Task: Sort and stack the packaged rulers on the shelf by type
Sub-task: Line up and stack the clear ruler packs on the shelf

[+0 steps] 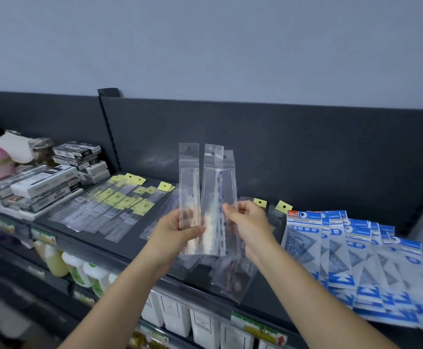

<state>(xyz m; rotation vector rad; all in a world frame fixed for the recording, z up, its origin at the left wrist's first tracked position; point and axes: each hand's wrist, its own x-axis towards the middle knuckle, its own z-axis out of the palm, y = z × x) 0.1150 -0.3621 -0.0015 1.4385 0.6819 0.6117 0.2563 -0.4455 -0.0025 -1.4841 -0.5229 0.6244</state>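
Only the arms really make it into the shot: the left forearm (121, 290) and the right forearm (308, 290), both slender and bare all the way from the bottom edge up to the narrow wrists. The left grip (177, 227) and the right grip (248, 220) are bare hands too, with slim fingers. Nails look short-ish, but it's too blurry to say for sure.

Dim, cool bluish light falls evenly, leaving only soft shadows. A faint sheen shows on the clear ruler sleeves (206, 197). The lower left corner is smeared with blur, and the shelf (92, 244) bows from wide-angle distortion.
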